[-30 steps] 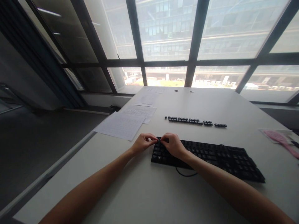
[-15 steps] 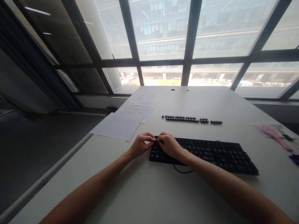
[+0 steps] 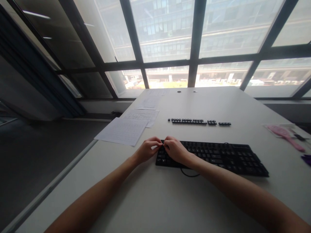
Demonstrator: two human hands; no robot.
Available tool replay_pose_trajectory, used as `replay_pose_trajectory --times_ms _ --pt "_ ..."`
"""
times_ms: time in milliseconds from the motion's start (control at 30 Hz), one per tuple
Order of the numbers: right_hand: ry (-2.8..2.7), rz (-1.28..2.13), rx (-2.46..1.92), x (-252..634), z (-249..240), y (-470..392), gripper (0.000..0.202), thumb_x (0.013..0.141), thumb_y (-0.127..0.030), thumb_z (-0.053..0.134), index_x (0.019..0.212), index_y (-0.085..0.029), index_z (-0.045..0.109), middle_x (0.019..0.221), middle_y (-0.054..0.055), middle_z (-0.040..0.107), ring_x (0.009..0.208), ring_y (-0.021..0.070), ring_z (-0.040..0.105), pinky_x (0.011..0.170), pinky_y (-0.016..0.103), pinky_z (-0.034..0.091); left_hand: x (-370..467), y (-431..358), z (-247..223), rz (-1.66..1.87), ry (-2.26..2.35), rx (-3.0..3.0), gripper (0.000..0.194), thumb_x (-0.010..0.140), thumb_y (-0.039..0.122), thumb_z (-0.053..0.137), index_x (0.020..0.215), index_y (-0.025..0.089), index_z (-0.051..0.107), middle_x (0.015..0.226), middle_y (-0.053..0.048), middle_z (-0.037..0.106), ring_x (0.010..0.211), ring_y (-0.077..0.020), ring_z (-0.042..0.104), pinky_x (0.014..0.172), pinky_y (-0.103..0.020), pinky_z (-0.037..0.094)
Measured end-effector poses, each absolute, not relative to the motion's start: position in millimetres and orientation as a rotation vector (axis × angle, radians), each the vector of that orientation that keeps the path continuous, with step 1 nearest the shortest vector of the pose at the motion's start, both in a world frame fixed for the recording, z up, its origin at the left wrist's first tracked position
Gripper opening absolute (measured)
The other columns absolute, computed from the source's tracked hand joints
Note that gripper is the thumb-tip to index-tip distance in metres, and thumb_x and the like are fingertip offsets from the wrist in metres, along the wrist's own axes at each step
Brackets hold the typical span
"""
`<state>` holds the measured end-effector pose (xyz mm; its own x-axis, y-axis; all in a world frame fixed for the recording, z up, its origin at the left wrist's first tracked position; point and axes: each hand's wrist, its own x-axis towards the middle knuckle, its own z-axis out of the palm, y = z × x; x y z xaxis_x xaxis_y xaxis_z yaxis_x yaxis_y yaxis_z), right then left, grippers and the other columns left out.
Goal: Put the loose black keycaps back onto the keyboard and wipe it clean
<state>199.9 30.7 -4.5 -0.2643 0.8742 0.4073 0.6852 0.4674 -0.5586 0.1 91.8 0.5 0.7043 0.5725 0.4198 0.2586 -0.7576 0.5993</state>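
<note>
A black keyboard (image 3: 216, 157) lies on the white table (image 3: 155, 200), its cable looping out at the front edge. Both hands meet over the keyboard's upper left corner. My left hand (image 3: 148, 149) comes in from the left with thumb and forefinger pinched together at that corner. My right hand (image 3: 175, 150) rests over the left keys, its fingers curled and closed near the left fingertips. Whatever is between the fingertips is too small to make out. Behind the keyboard, loose black keycaps (image 3: 189, 121) stand in a row, split into groups.
Written paper sheets (image 3: 122, 131) overlap along the table's left edge. At the right lie a pink brush (image 3: 283, 132) on a clear bag, a dark small object and something purple (image 3: 306, 159). Large windows rise beyond the table's far end.
The camera view has shifted very slightly. Both hands stay at the keyboard's upper left corner with nearly the same finger pose.
</note>
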Motion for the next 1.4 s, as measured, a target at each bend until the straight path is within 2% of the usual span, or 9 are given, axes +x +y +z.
replay_pose_trajectory --times_ms 267,467,600,833,900,1000,1100,1200,1400 --pt "-2.137 0.25 -1.342 197 -2 29 0.018 0.092 -0.008 0.057 0.078 -0.014 0.067 0.089 0.009 0.064 0.091 0.0198 0.059 0.087 0.029 0.047 2 87 0 0.798 0.709 2.596 0.015 0.094 0.02 0.061 0.092 0.021 0.076 0.091 -0.008 0.07 0.092 -0.0208 0.065 0.087 -0.035 0.054" --pt "-2.156 0.221 -1.349 196 1 25 0.018 0.094 -0.009 0.055 0.083 -0.015 0.068 0.091 0.009 0.066 0.094 0.0206 0.059 0.09 0.03 0.046 4 88 -2 0.877 0.714 2.491 0.014 0.093 0.021 0.061 0.089 0.022 0.074 0.092 -0.007 0.071 0.091 -0.0201 0.066 0.086 -0.034 0.054" --pt "-2.152 0.208 -1.38 199 7 19 0.015 0.096 -0.013 0.056 0.09 -0.016 0.07 0.092 0.008 0.069 0.093 0.0203 0.061 0.09 0.029 0.045 7 93 -4 0.984 0.807 2.323 0.016 0.094 0.025 0.059 0.088 0.02 0.073 0.092 -0.006 0.071 0.089 -0.0182 0.067 0.076 -0.028 0.055" --pt "-2.023 0.123 -1.718 241 22 54 0.019 0.095 -0.017 0.057 0.103 -0.015 0.074 0.105 0.012 0.071 0.098 0.0237 0.063 0.084 0.03 0.044 27 138 2 0.969 0.923 2.337 0.021 0.094 0.027 0.06 0.105 0.019 0.075 0.101 -0.005 0.074 0.085 -0.0165 0.069 0.066 -0.024 0.055" --pt "-2.031 0.022 -1.816 258 25 76 0.022 0.095 -0.015 0.055 0.104 -0.015 0.075 0.108 0.014 0.07 0.104 0.0253 0.061 0.088 0.031 0.043 44 160 4 0.9 0.955 2.452 0.023 0.093 0.026 0.061 0.109 0.018 0.075 0.103 -0.006 0.075 0.083 -0.0165 0.069 0.07 -0.026 0.056" --pt "-2.055 -0.067 -1.897 276 25 104 0.027 0.095 -0.012 0.052 0.105 -0.014 0.077 0.11 0.017 0.069 0.108 0.0275 0.057 0.092 0.033 0.043 72 191 2 0.814 0.986 2.588 0.021 0.09 0.022 0.066 0.107 0.018 0.077 0.103 -0.006 0.076 0.085 -0.0181 0.069 0.087 -0.033 0.056" --pt "-2.083 -0.087 -1.917 282 22 122 0.028 0.096 -0.013 0.051 0.1 -0.014 0.078 0.109 0.018 0.068 0.107 0.0283 0.056 0.09 0.034 0.043 96 212 -1 0.77 1.006 2.643 0.019 0.087 0.019 0.07 0.104 0.019 0.079 0.103 -0.007 0.076 0.094 -0.0219 0.068 0.096 -0.037 0.054" --pt "-2.113 -0.117 -1.921 282 17 131 0.029 0.097 -0.014 0.049 0.098 -0.014 0.078 0.109 0.017 0.068 0.107 0.0283 0.055 0.088 0.033 0.044 110 220 -5 0.736 1.039 2.691 0.02 0.087 0.018 0.072 0.105 0.021 0.08 0.104 -0.008 0.076 0.102 -0.0248 0.065 0.097 -0.039 0.053" --pt "-2.161 -0.148 -1.908 284 12 143 0.028 0.098 -0.015 0.05 0.099 -0.013 0.078 0.111 0.018 0.067 0.109 0.0292 0.051 0.088 0.034 0.043 120 222 -5 0.679 1.05 2.757 0.016 0.089 0.022 0.072 0.1 0.026 0.082 0.101 -0.006 0.075 0.103 -0.0254 0.061 0.095 -0.037 0.052"
